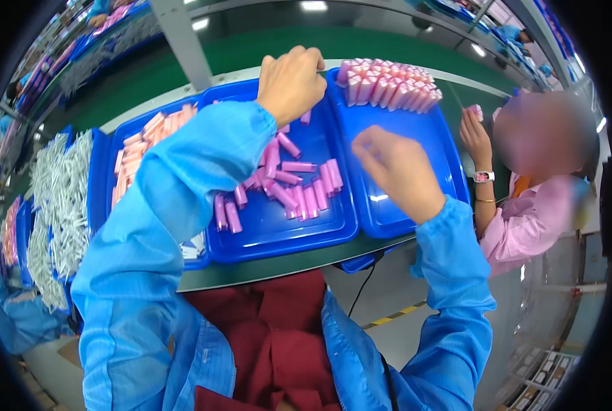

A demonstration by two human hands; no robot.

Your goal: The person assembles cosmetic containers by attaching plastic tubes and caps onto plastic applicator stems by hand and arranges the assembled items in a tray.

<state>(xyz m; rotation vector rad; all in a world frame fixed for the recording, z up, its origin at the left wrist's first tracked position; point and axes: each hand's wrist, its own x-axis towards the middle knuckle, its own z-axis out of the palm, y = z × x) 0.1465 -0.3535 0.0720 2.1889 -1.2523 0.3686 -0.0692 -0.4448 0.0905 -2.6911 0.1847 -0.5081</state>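
While left hand bends over blue tray, grip unclear, loose pink tubes lie bodyward of it, axes mixed; blurred right hand, fingers curled, contents unclear, is right of tubes.

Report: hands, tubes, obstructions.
Left hand at middle tray, grip unclear. Right hand over right tray, blurred. Pink tubes loose in middle tray. Left sleeve hides some.

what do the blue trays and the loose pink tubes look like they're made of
The blue trays look like smooth, glossy plastic: molded rims and bright reflections. The loose pink tubes seem to be shiny plastic too, judging by the highlights along their sides, though coated card can't be ruled out.
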